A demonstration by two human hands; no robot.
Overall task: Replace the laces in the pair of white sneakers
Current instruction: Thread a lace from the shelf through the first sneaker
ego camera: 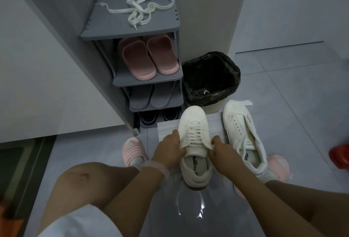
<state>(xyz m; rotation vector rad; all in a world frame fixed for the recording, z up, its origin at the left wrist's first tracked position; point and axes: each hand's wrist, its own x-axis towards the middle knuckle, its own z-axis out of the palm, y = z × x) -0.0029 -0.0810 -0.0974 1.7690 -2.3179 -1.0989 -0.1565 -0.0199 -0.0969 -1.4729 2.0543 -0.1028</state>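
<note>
Bare knees frame the floor. Left hand [171,147] pinches the laced sneaker [194,142] at its left collar; right hand [219,149] pinches the lace end at its right. Unlaced sneaker [243,134] lies just beside, right. Loose lace [147,8] sits atop the grey shoe rack [98,34] (pink slippers [147,57] below). Black-lined bin [211,80] stands behind.

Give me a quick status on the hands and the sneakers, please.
Left hand and right hand grip laced sneaker. Second sneaker unlaced. Loose laces on rack. Nothing in the way.
</note>
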